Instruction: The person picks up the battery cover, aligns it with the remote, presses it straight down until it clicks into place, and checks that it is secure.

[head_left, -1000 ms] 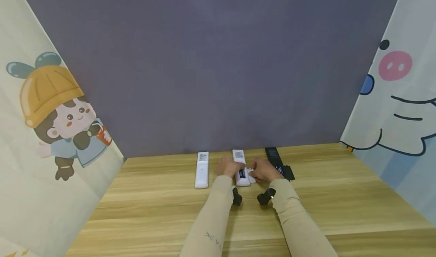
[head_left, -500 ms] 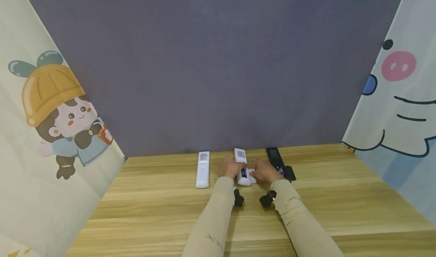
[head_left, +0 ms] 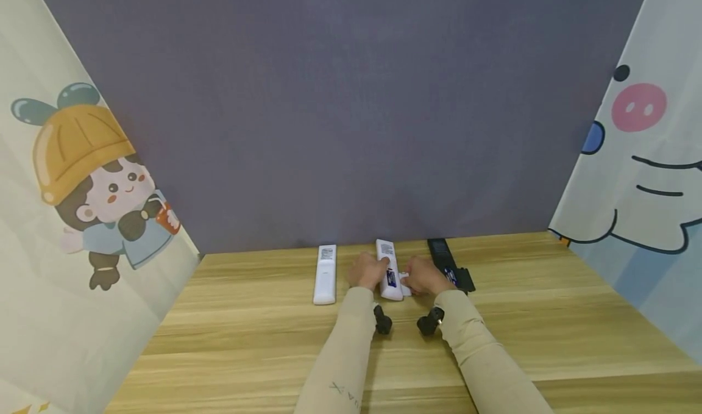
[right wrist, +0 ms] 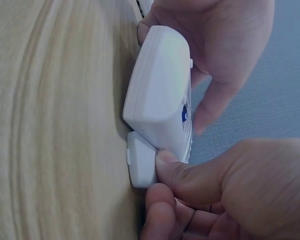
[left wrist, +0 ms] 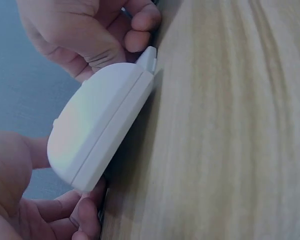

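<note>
A white remote control (head_left: 386, 250) lies back up in the middle, its battery compartment uncovered with dark blue batteries (head_left: 391, 278) inside. My left hand (head_left: 366, 271) holds it from the left, thumb on top and fingers at its lower edge; in the left wrist view the remote (left wrist: 97, 120) tilts, that side slightly raised. On its right, my right hand (head_left: 425, 275) pinches a white battery cover (right wrist: 142, 160) between thumb and index finger, against the remote's side. That cover (left wrist: 148, 59) also shows in the left wrist view. The compartment's far part is partly hidden by the left thumb.
Left of my hands lies another white remote (head_left: 325, 275), its back closed. To the right is a black remote (head_left: 440, 252) with batteries showing and a black cover (head_left: 465, 278) beside it. A grey panel (head_left: 351, 109) stands behind the wooden table (head_left: 247, 341).
My left thumb has drawn back from the batteries toward the remote's far part, so more of the compartment shows. The right hand stays at the cover, nearly unmoved.
</note>
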{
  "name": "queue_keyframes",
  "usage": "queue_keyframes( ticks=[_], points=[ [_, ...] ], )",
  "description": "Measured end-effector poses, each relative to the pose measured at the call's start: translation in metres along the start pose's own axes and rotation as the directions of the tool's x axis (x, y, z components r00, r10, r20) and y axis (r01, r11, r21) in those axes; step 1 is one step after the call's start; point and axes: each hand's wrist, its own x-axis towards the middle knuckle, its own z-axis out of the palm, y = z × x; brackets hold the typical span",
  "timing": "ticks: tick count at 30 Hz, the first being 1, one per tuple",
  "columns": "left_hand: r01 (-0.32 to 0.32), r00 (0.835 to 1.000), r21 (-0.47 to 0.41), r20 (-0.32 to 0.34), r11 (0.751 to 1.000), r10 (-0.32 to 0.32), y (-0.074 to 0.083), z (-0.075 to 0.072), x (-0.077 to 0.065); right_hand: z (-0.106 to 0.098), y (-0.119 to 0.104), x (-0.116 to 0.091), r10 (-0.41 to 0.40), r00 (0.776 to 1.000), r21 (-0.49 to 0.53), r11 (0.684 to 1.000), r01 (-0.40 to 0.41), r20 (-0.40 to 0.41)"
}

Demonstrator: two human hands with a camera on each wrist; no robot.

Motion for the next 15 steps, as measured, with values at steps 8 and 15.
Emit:
queue_keyframes(
  ticks=[8, 15],
  points=[
    [0.007, 1.0, -0.033, 0.028, 0.999, -0.006, -0.008, -0.01, -0.01, 0.004, -0.004, -0.009, 0.008, 1.0, -0.012, 1.0, -0.008, -0.014],
    [-0.008, 0.996, -0.133, 0.088, 0.991, 0.02, -0.021, -0.019, -0.018, 0.006, -0.008, -0.02, 0.032, 0.999, -0.002, 0.999, -0.032, -0.017]
  ],
)
